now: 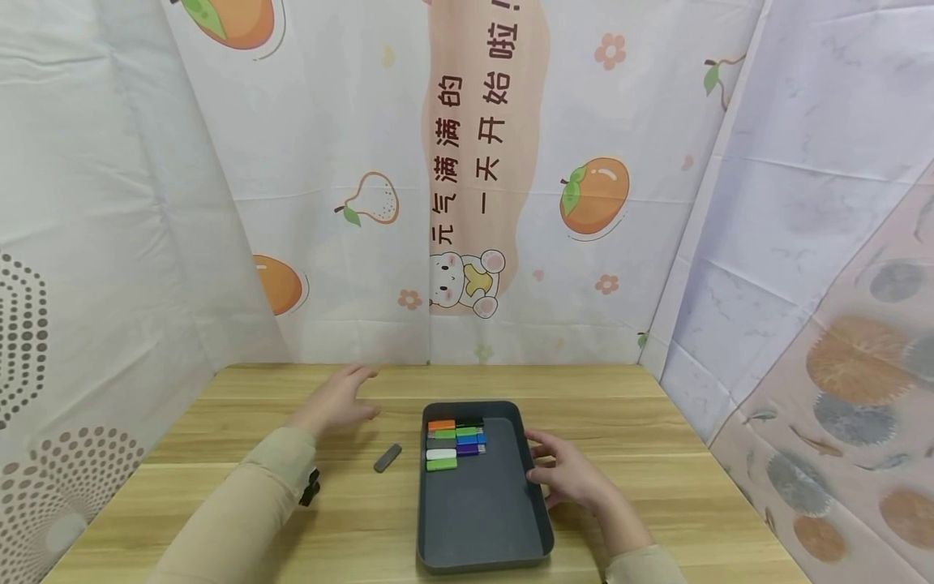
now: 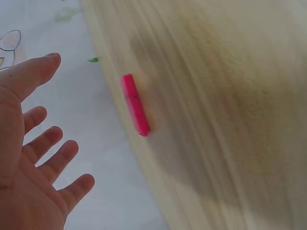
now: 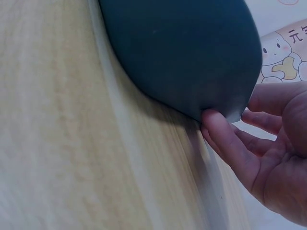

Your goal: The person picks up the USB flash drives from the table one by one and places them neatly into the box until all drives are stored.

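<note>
My left hand hovers over the back left of the table with fingers spread, holding nothing. In the left wrist view a slim pink stick lies on the wood near the table's back edge, beyond the fingertips. A dark grey tray lies lengthwise in front of me. My right hand holds its right wall, one finger pressing the outer side and others at the rim. Several colourful USB flash drives lie in rows in the tray's back left part. A grey stick rests on the table left of the tray.
The wooden table ends at the back against a printed cloth curtain. More cloth hangs at both sides. A black wrist device sits at the left sleeve.
</note>
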The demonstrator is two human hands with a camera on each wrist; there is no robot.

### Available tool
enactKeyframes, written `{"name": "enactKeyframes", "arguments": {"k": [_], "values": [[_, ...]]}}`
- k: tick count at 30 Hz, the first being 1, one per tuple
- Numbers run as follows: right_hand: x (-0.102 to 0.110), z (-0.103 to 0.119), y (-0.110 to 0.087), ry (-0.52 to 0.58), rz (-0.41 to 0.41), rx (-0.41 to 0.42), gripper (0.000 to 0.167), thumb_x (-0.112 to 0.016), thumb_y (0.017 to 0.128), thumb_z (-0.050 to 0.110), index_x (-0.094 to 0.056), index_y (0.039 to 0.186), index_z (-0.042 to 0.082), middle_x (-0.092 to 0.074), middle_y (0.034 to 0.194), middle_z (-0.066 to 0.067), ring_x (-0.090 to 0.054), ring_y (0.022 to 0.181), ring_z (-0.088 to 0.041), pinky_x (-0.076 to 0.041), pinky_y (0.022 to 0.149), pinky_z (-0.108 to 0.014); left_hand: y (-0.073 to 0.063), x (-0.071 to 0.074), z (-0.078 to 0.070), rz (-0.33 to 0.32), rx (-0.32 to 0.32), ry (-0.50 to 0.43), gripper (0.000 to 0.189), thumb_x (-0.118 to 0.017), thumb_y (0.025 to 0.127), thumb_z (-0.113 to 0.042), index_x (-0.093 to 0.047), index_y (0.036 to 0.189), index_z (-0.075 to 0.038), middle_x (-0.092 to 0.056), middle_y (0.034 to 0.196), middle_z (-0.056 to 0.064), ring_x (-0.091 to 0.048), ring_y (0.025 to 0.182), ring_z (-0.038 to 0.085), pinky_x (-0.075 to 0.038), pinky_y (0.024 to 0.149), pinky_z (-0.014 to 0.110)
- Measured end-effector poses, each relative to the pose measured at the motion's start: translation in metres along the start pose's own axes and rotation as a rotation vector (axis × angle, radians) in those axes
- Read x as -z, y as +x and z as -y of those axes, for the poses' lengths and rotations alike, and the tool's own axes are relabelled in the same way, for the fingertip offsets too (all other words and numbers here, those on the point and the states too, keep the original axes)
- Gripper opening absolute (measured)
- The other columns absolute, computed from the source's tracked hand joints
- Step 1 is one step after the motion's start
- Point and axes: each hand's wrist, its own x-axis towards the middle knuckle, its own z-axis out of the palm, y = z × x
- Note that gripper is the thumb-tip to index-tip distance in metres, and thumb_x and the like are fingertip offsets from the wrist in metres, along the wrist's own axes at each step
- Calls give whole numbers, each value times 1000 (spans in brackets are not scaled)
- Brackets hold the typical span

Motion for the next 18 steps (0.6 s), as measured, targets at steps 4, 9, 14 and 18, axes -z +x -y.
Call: {"name": "enactKeyframes", "arguments": {"k": [4,9,14,18], "values": [[0,-1,0,0,0,-1,73,-66,91,-3,-34,157,2,-46,138,-30,-60,108,-37,-59,60,-53,-2,-4,6,13,6,10,66,-80,88,-24,-52,144,-2,-45,150,23,-43,136,45,-38,108,60],[0,-1,0,0,-2,-2,74,-66,91,-3,-33,157,2,-46,138,-30,-60,109,-37,-59,61,-53,-3,-9,11,40,27,11,66,-81,87,-22,-54,143,-1,-47,147,26,-44,133,49,-38,107,63],[0,-1,1,-6,-5,-2,74,-66,91,-2,-33,157,2,-46,139,-31,-60,109,-37,-59,60,-53,-4,-16,17,62,50,0,67,-82,84,-20,-54,142,1,-46,147,26,-45,132,49,-38,107,62],[0,-2,1,-9,-8,-2,74,-66,91,-3,-34,157,2,-45,139,-31,-60,108,-37,-60,61,-53,-3,-20,21,85,68,-5,68,-82,84,-20,-53,142,2,-46,147,27,-45,133,50,-38,107,62]]}}
